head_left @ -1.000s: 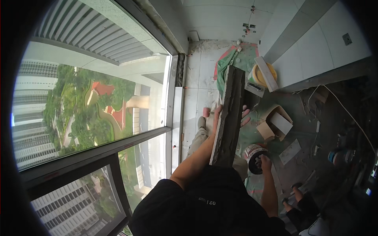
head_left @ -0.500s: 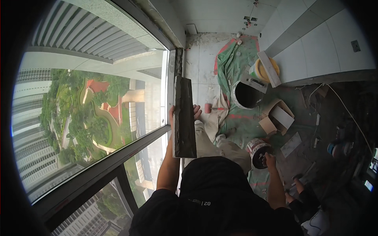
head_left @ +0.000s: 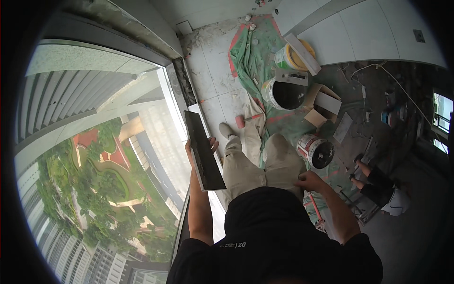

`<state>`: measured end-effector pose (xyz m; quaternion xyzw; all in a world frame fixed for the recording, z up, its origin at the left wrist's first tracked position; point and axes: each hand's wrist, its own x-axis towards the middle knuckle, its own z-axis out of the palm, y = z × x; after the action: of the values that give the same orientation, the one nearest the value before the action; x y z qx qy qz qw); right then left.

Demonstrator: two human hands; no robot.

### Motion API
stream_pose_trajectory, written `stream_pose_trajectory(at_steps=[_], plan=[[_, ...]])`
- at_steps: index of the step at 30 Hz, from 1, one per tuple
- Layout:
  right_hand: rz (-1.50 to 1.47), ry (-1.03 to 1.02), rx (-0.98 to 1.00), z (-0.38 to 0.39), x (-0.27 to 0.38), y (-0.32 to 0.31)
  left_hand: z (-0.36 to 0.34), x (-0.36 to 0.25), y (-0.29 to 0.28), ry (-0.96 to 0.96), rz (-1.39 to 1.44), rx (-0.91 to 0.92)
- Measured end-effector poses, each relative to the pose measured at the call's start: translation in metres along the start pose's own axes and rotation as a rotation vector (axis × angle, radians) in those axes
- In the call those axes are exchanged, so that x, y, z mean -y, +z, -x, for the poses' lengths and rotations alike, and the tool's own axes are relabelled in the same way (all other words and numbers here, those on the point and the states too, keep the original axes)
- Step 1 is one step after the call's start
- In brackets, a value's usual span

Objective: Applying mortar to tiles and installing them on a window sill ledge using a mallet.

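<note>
My left hand (head_left: 201, 147) holds a long dark tile (head_left: 204, 150) coated with grey adhesive, flat side up, next to the window frame (head_left: 179, 94). The tile runs from the sill toward my chest. My right hand (head_left: 309, 181) rests on my right thigh, fingers curled, holding nothing that I can see. I stand in beige trousers on a green floor sheet (head_left: 253, 57).
A bucket of dark mortar (head_left: 283, 93), a yellow bucket (head_left: 294, 56) with a tile across it, a paint can (head_left: 316, 150) and cardboard boxes (head_left: 324, 105) stand on the floor ahead. Another person crouches at right (head_left: 380, 187). The large window overlooks buildings far below.
My left hand has carried the tile leftward, from over the floor sheet to beside the window. My right hand has moved from the paint can to my thigh.
</note>
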<state>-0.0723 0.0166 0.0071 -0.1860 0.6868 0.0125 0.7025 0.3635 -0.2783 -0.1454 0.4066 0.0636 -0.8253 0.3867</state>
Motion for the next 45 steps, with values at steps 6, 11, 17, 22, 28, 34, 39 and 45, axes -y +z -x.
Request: stream_pose_trajectory(at_steps=[6,11,17,22,28,34,39,45], plan=[[0.199,-0.180,0.163,0.031,0.105,-0.009,-0.034,-0.048,-0.005,-0.074,-0.055,-0.005],[0.188,-0.243,0.065,-0.059,0.125,-0.056,-0.081,-0.086,-0.002,-0.078,-0.307,-0.033],[0.136,-0.315,-0.163,-0.211,0.144,-0.114,-0.151,-0.111,0.004,-0.093,-0.407,-0.095],[0.127,-0.147,-0.099,-0.414,0.190,-0.155,-0.238,-0.125,0.001,0.015,-0.504,-0.159],[0.134,-0.126,-0.057,-0.637,0.175,-0.150,-0.371,-0.142,-0.037,0.209,-0.771,-0.170],[0.503,-0.192,-0.039,-0.788,0.010,-0.161,-0.503,-0.126,-0.126,0.099,-0.544,-0.061],[0.600,-0.171,0.007,-0.858,-0.047,-0.116,-0.536,-0.127,-0.136,0.219,-0.543,-0.105],[0.800,-0.431,-0.071,-0.945,-0.021,-0.028,-0.549,-0.222,-0.238,-0.039,-0.219,0.431]])
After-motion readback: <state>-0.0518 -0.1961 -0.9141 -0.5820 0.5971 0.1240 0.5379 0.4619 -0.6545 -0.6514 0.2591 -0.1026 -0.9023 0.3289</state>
